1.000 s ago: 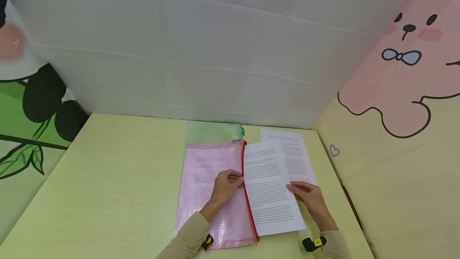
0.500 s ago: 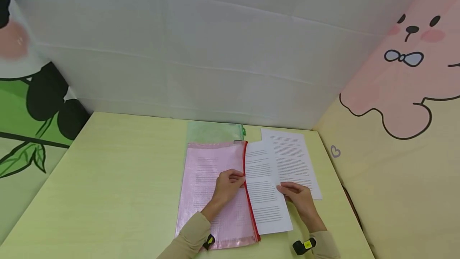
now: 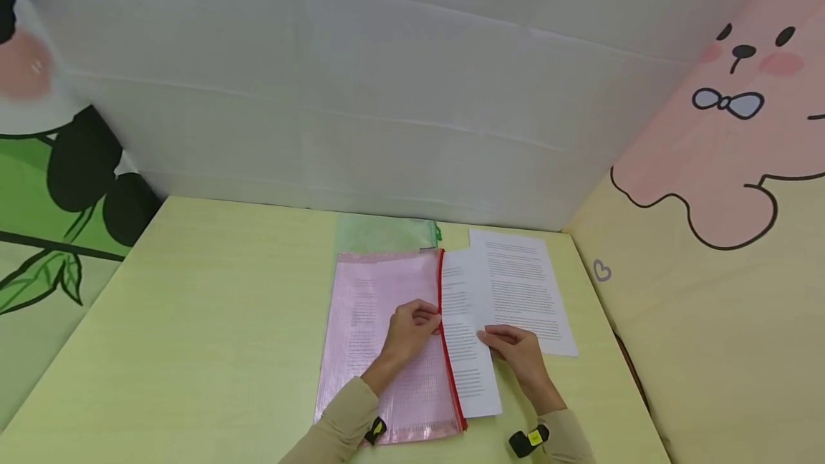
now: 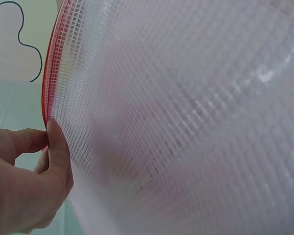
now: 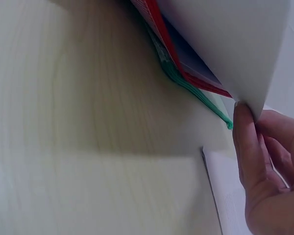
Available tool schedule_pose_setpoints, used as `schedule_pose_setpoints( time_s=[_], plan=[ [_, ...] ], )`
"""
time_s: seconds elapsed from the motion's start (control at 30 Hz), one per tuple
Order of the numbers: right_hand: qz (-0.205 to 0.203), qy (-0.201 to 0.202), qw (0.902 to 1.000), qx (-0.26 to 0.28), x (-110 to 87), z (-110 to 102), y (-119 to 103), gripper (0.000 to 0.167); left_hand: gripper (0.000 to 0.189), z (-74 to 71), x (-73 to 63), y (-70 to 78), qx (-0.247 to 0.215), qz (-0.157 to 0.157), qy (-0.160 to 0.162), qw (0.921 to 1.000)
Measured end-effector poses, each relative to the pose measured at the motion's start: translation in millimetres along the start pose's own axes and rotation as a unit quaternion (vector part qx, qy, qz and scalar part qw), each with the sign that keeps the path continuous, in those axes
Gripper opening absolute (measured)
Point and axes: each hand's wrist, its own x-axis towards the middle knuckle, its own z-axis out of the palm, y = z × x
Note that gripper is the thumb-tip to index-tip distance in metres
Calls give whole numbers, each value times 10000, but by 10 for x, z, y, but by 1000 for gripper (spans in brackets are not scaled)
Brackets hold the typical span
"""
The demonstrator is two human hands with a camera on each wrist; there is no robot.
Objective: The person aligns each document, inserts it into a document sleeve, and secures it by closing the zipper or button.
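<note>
A pink mesh zipper pouch [image 3: 387, 271] with a red zipper edge lies at the front middle of the table. My left hand [image 3: 407, 331] pinches that red edge between thumb and fingers, as the left wrist view confirms at the pouch's rim [image 4: 48, 88]. A printed sheet of paper [image 3: 465, 371] sits partly inside the pouch, its right part sticking out of the opening. My right hand [image 3: 518, 353] pinches the sheet's outer edge; in the right wrist view the paper [image 5: 235, 44] bends between thumb and fingers. Printed lines show through the pink mesh.
Another printed sheet [image 3: 525, 285] lies flat at the right, behind my right hand. A green pouch [image 3: 380, 233] lies under the pink one, its back part showing. A pale wall [image 3: 412, 92] borders the table's [image 3: 213, 321] far edge.
My right hand has moved left, sliding the sheet farther into the pink pouch, so less of it sticks out. My left hand still holds the red edge.
</note>
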Motion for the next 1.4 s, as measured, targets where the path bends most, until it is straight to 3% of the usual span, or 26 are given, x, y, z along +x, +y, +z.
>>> schedule_pose_setpoints(
  time_s=[0.27,0.7,1.0,1.4],
  plan=[
    [-97,-93,9999,-63,-3,162,-39,27,14,-18,3,15,-168,45,-37,9998],
    [-198,-393,9989,-172,13,371,-60,23,11,-36,34,2,-14,148,-166,9998],
    [-350,-684,9962,-410,54,470,-28,24,12,-46,41,12,-100,393,-279,9988],
    [62,-644,9979,-98,56,536,10,25,12,-35,25,85,-100,403,-364,9985]
  ],
)
